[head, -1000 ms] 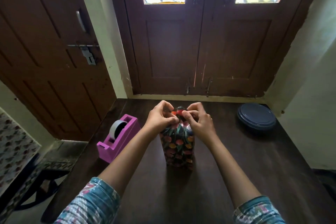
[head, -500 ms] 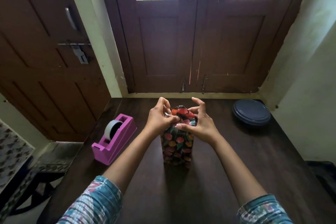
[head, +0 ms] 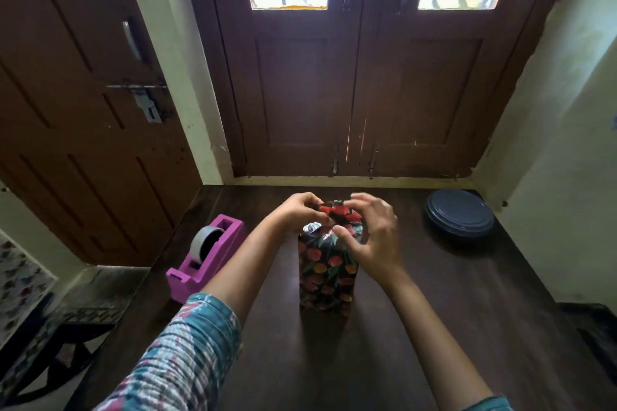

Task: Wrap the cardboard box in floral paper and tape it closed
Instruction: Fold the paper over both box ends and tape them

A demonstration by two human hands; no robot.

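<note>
Wrapped box [head: 329,277] is standing upright near the middle of the counter [head: 434,327], its tall sides fully covered. Floral paper [head: 339,213] is bunching up loose at the top end, with a silvery patch of its underside [head: 312,228] showing at the top-left corner.

Left grip [head: 297,215] is sitting at the top-left of the box with its fingers curled in tight, pinching the folded paper edge there. Right grip [head: 374,240] is arching over the top-right of the box, fingers curved above the red flower fold and thumb tip pointing in at the front upper edge. It is motion-blurred, so I cannot tell whether it is actually clamping the paper or only hovering round it.

Pink tape dispenser [head: 207,260] is sitting on the counter well to the left of the box, apart from it, with the tape roll [head: 205,241] loaded in its cradle. Blue round dish [head: 460,217] is lying flat at the far right corner of the counter, well apart from the box. Patterned sleeve [head: 187,354] is covering the left forearm up to just short of the elbow. Dark wooden double door [head: 354,93] is standing closed right behind the counter.
</note>
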